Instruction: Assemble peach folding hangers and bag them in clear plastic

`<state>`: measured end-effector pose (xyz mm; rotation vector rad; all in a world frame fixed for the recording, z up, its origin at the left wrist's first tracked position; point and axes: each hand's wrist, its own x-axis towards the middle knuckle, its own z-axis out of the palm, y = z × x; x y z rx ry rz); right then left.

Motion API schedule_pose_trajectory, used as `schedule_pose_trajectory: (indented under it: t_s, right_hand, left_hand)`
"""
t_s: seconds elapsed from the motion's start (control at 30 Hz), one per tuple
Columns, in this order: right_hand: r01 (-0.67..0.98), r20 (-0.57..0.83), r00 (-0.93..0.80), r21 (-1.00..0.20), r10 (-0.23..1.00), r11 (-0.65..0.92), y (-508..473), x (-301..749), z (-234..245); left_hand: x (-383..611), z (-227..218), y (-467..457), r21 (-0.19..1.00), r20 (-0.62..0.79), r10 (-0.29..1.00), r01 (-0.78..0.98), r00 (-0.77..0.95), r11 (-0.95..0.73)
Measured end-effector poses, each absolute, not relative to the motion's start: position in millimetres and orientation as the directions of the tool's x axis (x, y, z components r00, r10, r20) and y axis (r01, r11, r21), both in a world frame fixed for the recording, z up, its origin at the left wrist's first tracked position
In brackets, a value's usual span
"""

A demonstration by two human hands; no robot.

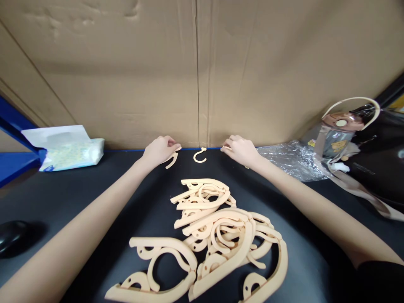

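Observation:
At the far edge of the black table, my left hand (160, 150) is closed on a cream plastic hanger arm (172, 160), whose curved end shows below the fingers. Across from it, my right hand (240, 150) pinches another cream hanger arm (226, 148), mostly covered by the fingers. Between the two hands a loose hanger hook (200, 158) lies on the table, touched by neither. Nearer to me is a pile of cream folding hangers (217, 235), several of them overlapping. One folded hanger (164, 242) lies at the pile's front left.
A tissue pack (74, 151) stands at the back left, with a black mouse (14, 237) nearer. On the right are crumpled clear plastic (284, 158), a handled bottle (339, 139) with a strap, and a black bag (378, 164). A cardboard wall (142, 84) rises behind.

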<state>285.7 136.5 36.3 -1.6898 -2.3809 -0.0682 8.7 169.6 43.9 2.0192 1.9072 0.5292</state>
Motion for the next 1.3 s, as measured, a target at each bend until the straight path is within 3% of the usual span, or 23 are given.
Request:
schedule_pose_trajectory:
  t_s: [0.13, 0.27, 0.4, 0.53, 0.67, 0.77, 0.83, 0.93, 1.03, 1.1, 1.3]
  right_hand:
    - [0.782, 0.072, -0.565, -0.271, 0.822, 0.562, 106.9, 256.7, 48.8]
    - [0.666, 0.038, -0.676, -0.395, 0.736, 0.633, 91.5, 242.6, 49.4]
    - [0.627, 0.111, -0.628, -0.513, 0.77, 0.586, 100.1, 247.5, 48.2]
    - [0.603, 0.254, -0.466, -0.61, 0.848, 0.514, 110.7, 253.1, 52.5]
    - [0.592, 0.363, -0.32, -0.644, 0.875, 0.484, 113.3, 257.4, 60.6]
    - [0.692, 0.478, -0.219, -0.538, 0.851, 0.481, 112.5, 264.7, 70.4]
    - [0.833, 0.583, -0.207, -0.316, 0.785, 0.454, 111.2, 270.5, 77.5]
    - [0.906, 0.618, -0.374, 0.086, 0.691, 0.414, 108.7, 277.2, 84.5]
    - [0.846, 0.521, -0.532, 0.28, 0.668, 0.455, 107.1, 279.9, 84.8]
    - [0.829, 0.458, -0.558, 0.256, 0.693, 0.498, 107.1, 279.8, 82.7]
    - [0.838, 0.359, -0.518, 0.031, 0.777, 0.545, 111.1, 275.8, 77.3]
  left_hand:
    - [17.6, 57.5, 159.6, 0.476, 0.087, 0.994, 0.873, 0.07, -0.104]
    - [27.5, 66.6, 152.2, 0.581, 0.066, 0.988, 0.8, 0.137, -0.149]
    - [33.8, 70.3, 146.3, 0.747, -0.018, 0.977, 0.652, 0.213, -0.129]
    - [41.0, 69.5, 140.1, 0.902, -0.105, 0.927, 0.426, 0.361, -0.064]
    - [52.3, 66.5, 137.5, 0.977, -0.024, 0.928, 0.207, 0.372, -0.058]
    - [58.8, 70.1, 134.4, 0.987, 0.069, 0.961, 0.125, 0.266, -0.105]
    - [62.1, 76.3, 129.2, 0.984, 0.108, 0.969, 0.112, 0.222, -0.135]
    - [69.2, 86.4, 116.3, 0.981, 0.104, 0.96, 0.132, 0.259, -0.142]
    - [80.3, 90.1, 102.3, 0.977, 0.073, 0.937, 0.163, 0.343, -0.136]
    - [87.5, 87.4, 96.4, 0.972, 0.07, 0.93, 0.186, 0.362, -0.146]
    - [94.8, 72.6, 98.6, 0.932, 0.1, 0.945, 0.304, 0.311, -0.199]
